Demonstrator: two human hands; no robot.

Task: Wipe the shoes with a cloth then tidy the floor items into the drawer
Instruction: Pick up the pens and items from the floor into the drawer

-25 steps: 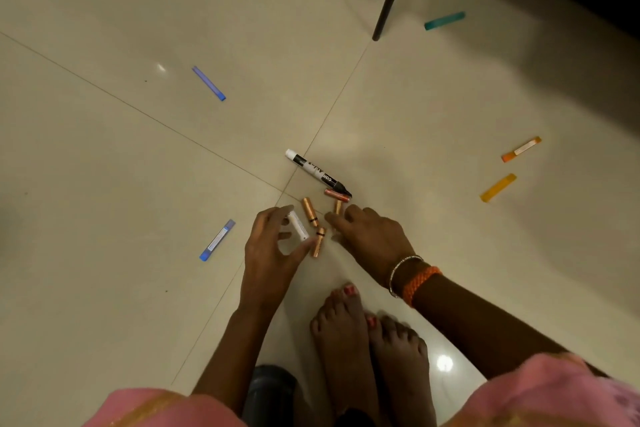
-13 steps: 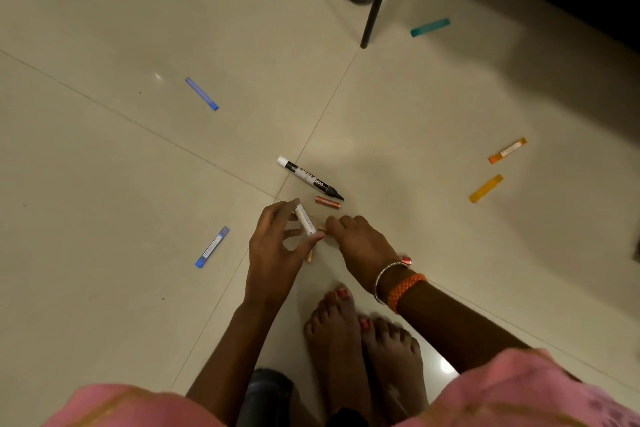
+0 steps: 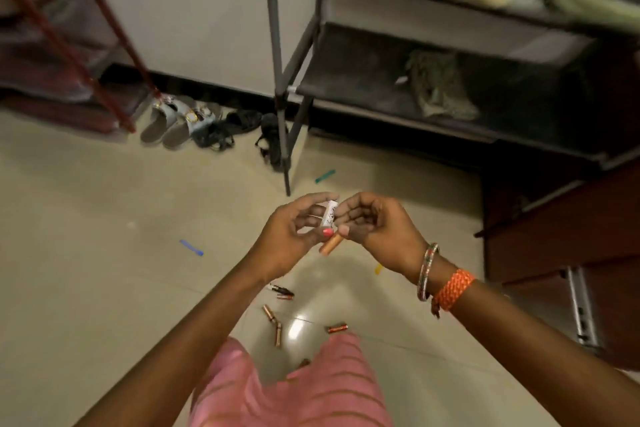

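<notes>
Both hands are raised together above the floor in the middle of the head view. My left hand [image 3: 291,232] pinches a small white tube [image 3: 330,213] between its fingers. My right hand [image 3: 372,229] pinches a copper-coloured battery [image 3: 330,245] at its upper end, right beside the left thumb. Several copper batteries [image 3: 273,319] and a black marker [image 3: 281,289] lie on the tiles below my arms. Pale sandals [image 3: 176,121] and black sandals [image 3: 242,128] sit by the wall. An open brown drawer [image 3: 568,253] juts out at the right.
A grey shelf rack [image 3: 280,80] with a green cloth [image 3: 440,87] stands behind the hands, one leg reaching the floor near a teal stick [image 3: 325,176]. A blue stick [image 3: 191,248] and a yellow stick [image 3: 379,268] lie on the tiles. A red-framed rack [image 3: 69,45] stands at the left.
Both hands have risen from the floor, the left with the white tube and the right with a battery. The view has swung up to show the wall, shoes and racks.
</notes>
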